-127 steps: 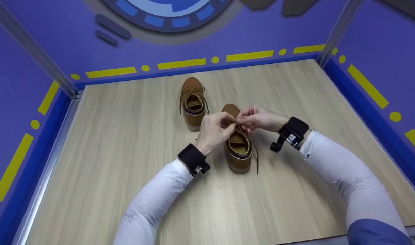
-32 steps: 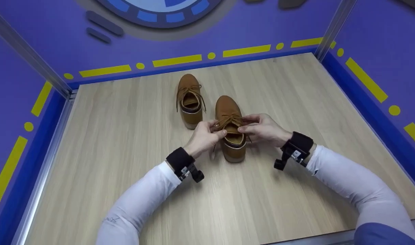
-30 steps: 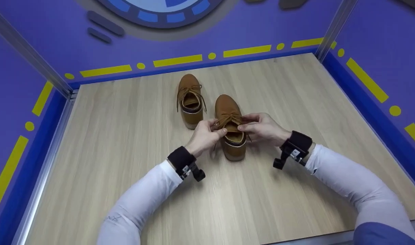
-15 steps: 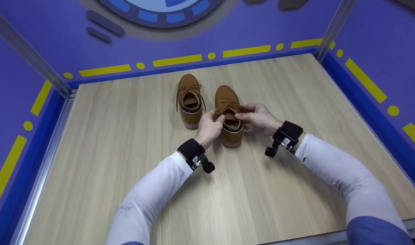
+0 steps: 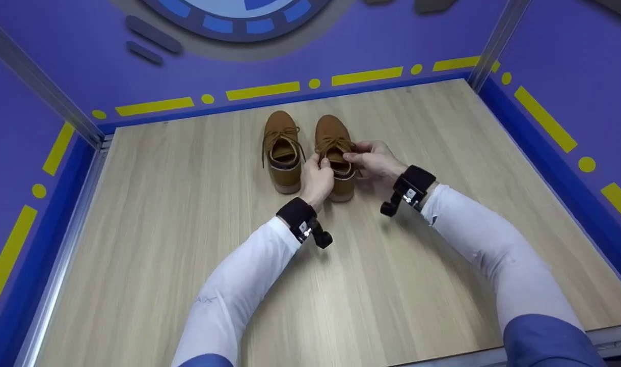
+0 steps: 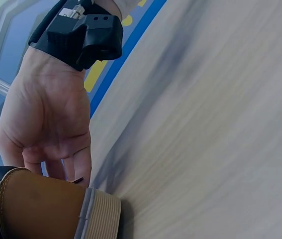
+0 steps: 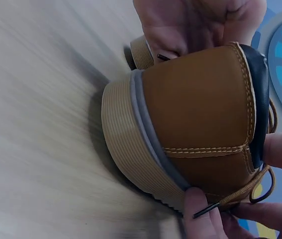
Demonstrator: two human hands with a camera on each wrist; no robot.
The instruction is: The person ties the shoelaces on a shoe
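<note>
Two brown lace-up shoes stand side by side on the wooden tabletop, toes toward the back wall, a narrow gap between them. My left hand (image 5: 318, 178) and right hand (image 5: 374, 160) hold the right shoe (image 5: 332, 126) from either side, thumbs at its collar and fingers along its flanks. Its laces (image 5: 333, 143) are tied in a bow. In the right wrist view the heel (image 7: 195, 102) shows tan stitching and a ribbed pale sole, with a lace end (image 7: 208, 209) by my fingers. The left shoe (image 5: 278, 121), also tied, is untouched.
The tabletop (image 5: 188, 214) is light wood. Blue-purple panels with yellow marks enclose it: a back wall (image 5: 259, 71), a left wall (image 5: 15, 153) and a right wall (image 5: 570, 92). A metal rail (image 5: 60, 265) runs along the left edge.
At first my fingers pinched the laces over the right shoe. Then both hands took its sides and slid it away from me, up beside the left shoe, which stayed put.
</note>
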